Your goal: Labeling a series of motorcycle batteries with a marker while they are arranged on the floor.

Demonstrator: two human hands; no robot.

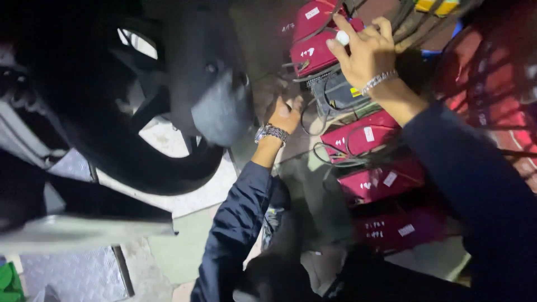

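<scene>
Dim, tight space, lit mostly at the right. Concrete floor point(168, 246) pale and worn, with a strip of diamond-pattern metal plate point(72, 274) at lower left. A green object point(6, 282) sits at the bottom-left corner, too cropped to identify.

Big black wheel point(112, 100) with spokes fills the upper left; a dark rounded cover point(221, 112) sits just beside it, toward the centre.

Right of centre: a column of red rectangular battery boxes point(363, 134), stacked edge to edge from the top of frame down to the lower right. Each has a small white rectangular label and white handwritten marks on the face. A darker grey box point(338, 92) with a small yellow sticker sits between the upper red ones. Black cables point(330, 154) loop across the fronts. A bundle of thicker cables point(411, 19) runs across the top, with a yellow block point(436, 5) at the top edge.

Left hands point(284, 114): fingers curled loosely near the cable loop beside the grey box; can't tell whether it grips anything. Wrist wears a metal bracelet, dark blue sleeve.

Right hands point(366, 50): fingers spread wide, flat on the top red box, touching it. A small white cap point(342, 37) shows just by the index finger. Bracelet on that wrist too.
</scene>
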